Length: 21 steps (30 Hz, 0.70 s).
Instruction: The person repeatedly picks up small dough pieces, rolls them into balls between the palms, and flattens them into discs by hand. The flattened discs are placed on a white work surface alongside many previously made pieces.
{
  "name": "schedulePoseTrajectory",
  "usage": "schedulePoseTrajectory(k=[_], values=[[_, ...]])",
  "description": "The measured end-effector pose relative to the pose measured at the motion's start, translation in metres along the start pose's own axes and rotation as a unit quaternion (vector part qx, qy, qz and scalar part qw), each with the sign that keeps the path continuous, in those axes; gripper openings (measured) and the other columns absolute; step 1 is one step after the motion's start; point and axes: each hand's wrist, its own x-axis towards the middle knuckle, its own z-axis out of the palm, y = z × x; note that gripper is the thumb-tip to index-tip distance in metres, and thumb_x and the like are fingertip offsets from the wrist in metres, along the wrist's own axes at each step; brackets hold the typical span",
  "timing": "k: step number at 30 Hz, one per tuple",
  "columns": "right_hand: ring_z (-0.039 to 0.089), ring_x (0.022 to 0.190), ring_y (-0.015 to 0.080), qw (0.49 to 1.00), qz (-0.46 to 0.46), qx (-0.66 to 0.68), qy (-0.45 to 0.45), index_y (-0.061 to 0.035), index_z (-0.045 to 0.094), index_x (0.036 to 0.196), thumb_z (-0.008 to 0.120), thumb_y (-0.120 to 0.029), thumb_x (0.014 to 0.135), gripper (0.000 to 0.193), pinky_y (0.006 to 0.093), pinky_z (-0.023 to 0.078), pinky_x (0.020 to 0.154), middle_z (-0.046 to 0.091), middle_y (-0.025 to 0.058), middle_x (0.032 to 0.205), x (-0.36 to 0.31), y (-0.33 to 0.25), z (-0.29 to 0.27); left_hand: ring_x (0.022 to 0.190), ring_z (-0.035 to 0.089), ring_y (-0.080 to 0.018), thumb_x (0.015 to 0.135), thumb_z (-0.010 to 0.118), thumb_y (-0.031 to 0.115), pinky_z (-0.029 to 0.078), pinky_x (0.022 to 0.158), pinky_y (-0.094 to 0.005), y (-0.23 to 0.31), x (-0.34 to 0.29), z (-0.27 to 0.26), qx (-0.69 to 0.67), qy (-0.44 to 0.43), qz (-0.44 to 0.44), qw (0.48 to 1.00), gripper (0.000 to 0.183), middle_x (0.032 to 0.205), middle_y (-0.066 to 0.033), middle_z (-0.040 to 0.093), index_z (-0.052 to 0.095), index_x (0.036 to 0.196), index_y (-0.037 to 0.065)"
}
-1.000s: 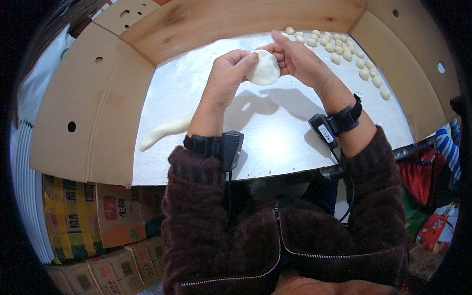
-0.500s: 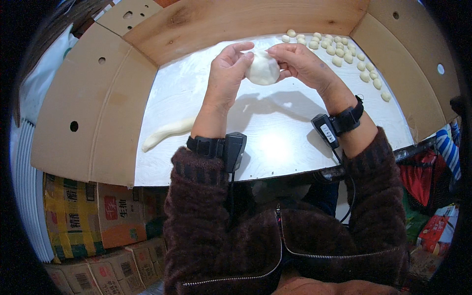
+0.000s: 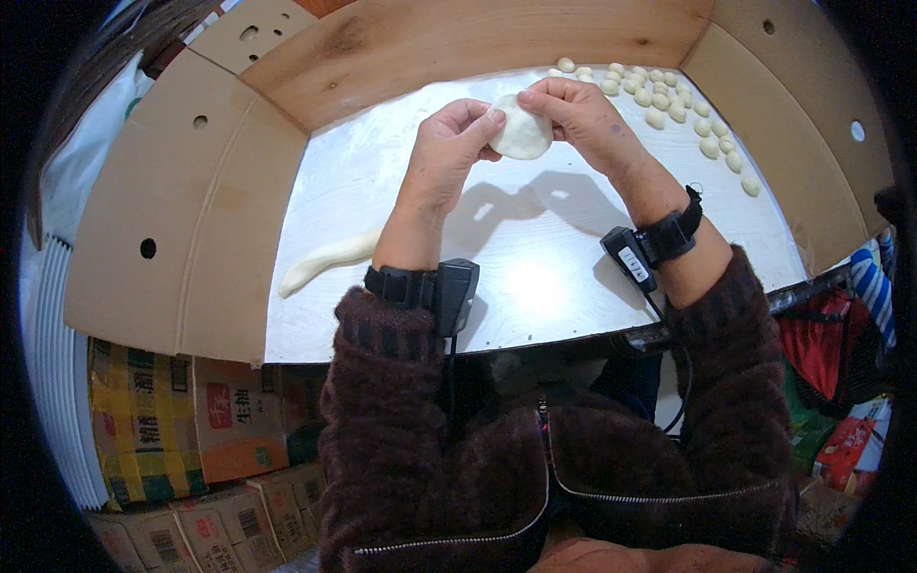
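A flat, round, pale dough disc (image 3: 522, 132) is held up above the far part of the white work surface. My left hand (image 3: 457, 141) pinches its left edge between thumb and fingers. On the other side, my right hand (image 3: 581, 116) grips the upper right edge, thumb on the near face. Fingers behind the disc are partly hidden. Below, both hands cast a shadow on the floured surface. Left of my left forearm lies a long dough rope (image 3: 325, 263), its right end hidden behind the arm.
Many small dough balls (image 3: 661, 100) sit at the far right of the white board (image 3: 382, 329). A wooden panel (image 3: 478, 36) stands along the back, with cardboard walls (image 3: 162, 220) at left and right. Boxes (image 3: 239, 411) are stacked below left. Devices with cables are strapped to both wrists.
The dough disc has shifted slightly right and looks flatter and more evenly round. Both hands have changed their hold on its edge, the left thumb now lying over the near face.
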Motion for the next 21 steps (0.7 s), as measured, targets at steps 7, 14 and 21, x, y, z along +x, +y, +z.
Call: schedulePoseTrajectory(k=[7, 14, 21], values=[[0.064, 0.076, 0.0109, 0.999, -0.009, -0.031, -0.041, -0.0084, 0.068, 0.095, 0.063, -0.041, 0.090, 0.033, 0.0236, 0.052, 0.070, 0.066, 0.0041, 0.086, 0.0006, -0.0006, -0.0034, 0.076, 0.062, -0.0106, 0.089, 0.067, 0.022, 0.052, 0.071, -0.0256, 0.0007, -0.0008, 0.0016, 0.022, 0.001, 0.001, 1.000, 0.019, 0.085, -0.0032, 0.065, 0.064, 0.093, 0.003], [0.065, 0.078, 0.0123, 0.998, -0.019, -0.063, -0.018, -0.0076, 0.068, 0.096, 0.063, -0.042, 0.090, 0.035, 0.0248, 0.054, 0.072, 0.066, 0.0044, 0.084, 0.0000, -0.0002, -0.0003, 0.076, 0.062, -0.0103, 0.089, 0.067, 0.027, 0.053, 0.072, -0.0268, -0.0007, 0.0004, 0.0023, -0.025, 0.002, -0.011, 1.000, 0.023, 0.086, -0.0028, 0.065, 0.065, 0.094, 0.004], [0.067, 0.081, 0.0141, 0.995, 0.010, -0.091, -0.033, -0.0068, 0.069, 0.103, 0.064, -0.040, 0.090, 0.036, 0.0271, 0.056, 0.072, 0.068, 0.0056, 0.087, 0.0002, 0.0010, -0.0007, 0.078, 0.064, -0.0134, 0.089, 0.066, 0.026, 0.055, 0.074, -0.0297, -0.0030, 0.0016, 0.0024, 0.015, 0.002, -0.011, 1.000, 0.025, 0.088, -0.0055, 0.065, 0.064, 0.097, 0.002]])
